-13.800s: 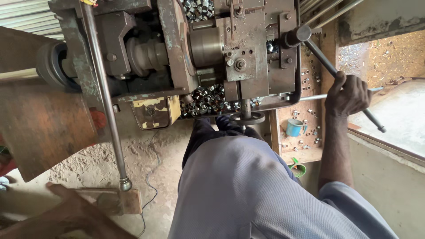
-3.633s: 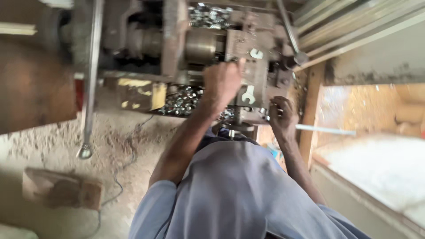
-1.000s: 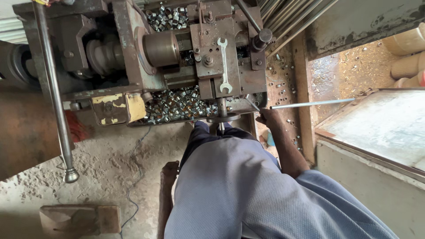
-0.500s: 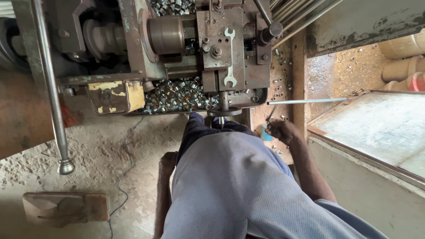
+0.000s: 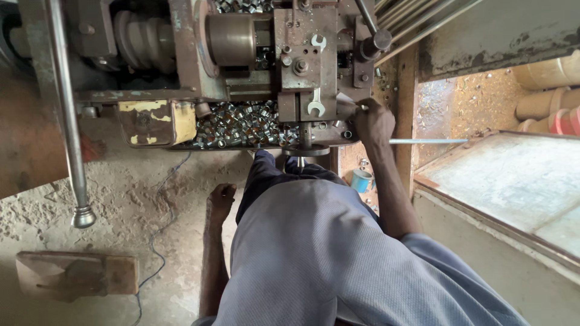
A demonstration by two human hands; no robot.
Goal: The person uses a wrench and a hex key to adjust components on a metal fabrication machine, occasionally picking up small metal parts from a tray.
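My right hand (image 5: 373, 122) is raised to the right side of the lathe's tool block (image 5: 305, 57), fingers closed around a small part at the block's lower right corner, just above a thin metal rod (image 5: 429, 141). An open-ended spanner (image 5: 315, 75) lies upright on the front of the block. My left hand (image 5: 220, 200) hangs low beside my left leg, loosely curled, holding nothing I can see. A tray of shiny metal rings (image 5: 241, 124) sits under the machine, in front of my knees.
A long steel lever with a knob end (image 5: 67, 121) hangs down at the left. A wooden block (image 5: 75, 274) lies on the dusty floor. A blue cup (image 5: 362, 180) stands by my right leg. A grey metal bin (image 5: 513, 193) and wooden cylinders (image 5: 547, 102) fill the right.
My right hand has risen from near the blue cup up to the right side of the tool block. My left hand has come further into view beside my leg.
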